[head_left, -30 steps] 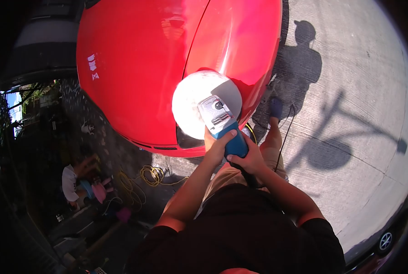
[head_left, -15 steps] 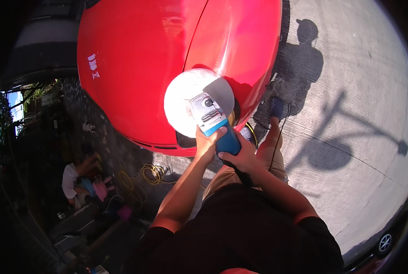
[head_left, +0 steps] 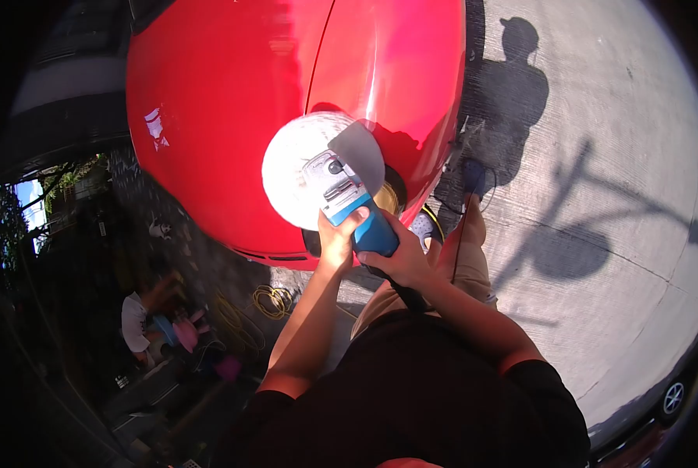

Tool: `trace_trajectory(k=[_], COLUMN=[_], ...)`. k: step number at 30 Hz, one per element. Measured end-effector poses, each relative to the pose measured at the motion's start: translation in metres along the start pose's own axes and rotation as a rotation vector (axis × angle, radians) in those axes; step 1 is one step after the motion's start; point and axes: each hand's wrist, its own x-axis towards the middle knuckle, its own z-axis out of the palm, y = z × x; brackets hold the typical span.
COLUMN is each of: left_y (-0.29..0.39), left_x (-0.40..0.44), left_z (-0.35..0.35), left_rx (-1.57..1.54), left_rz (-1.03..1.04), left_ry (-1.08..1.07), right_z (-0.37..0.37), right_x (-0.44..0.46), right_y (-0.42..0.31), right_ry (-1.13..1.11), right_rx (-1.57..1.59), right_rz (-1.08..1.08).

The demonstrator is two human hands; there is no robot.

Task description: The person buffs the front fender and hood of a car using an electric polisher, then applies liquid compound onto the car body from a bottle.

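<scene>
While your left hand (head_left: 337, 240) and right hand (head_left: 405, 256) wrap fingers round the blue polisher (head_left: 375, 229) in the head view, its white pad (head_left: 286, 175) hides part of the red car (head_left: 208, 156); yellow cable (head_left: 257, 300) and another person (head_left: 133, 324) are leftward.

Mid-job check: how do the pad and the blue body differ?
The pad is white; the body is blue. The pad is wide and round, the body long and narrow. The pad sits over the car, while the left hand and right hand hold the body. Both belong to one tool.
</scene>
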Motion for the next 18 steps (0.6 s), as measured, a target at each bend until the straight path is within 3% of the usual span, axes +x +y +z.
trace_trajectory(k=[7, 11, 13, 18], left_y=[0.002, 0.007, 0.015, 0.018], left_x=[0.009, 0.007, 0.010, 0.025], left_z=[0.025, 0.014, 0.006, 0.032], left_rx=[0.110, 0.082, -0.025, 0.053], left_rz=[-0.052, -0.024, -0.012, -0.062], left_ry=[0.006, -0.008, -0.022, -0.037], right_z=[-0.023, -0.012, -0.006, -0.024], right_x=[-0.007, -0.002, 0.009, 0.011], right_y=[-0.026, -0.030, -0.020, -0.031], right_ry=[0.091, 0.031, 0.005, 0.076], right_rx=[0.042, 0.105, 0.059, 0.105], right_rz=[0.066, 0.140, 0.096, 0.074])
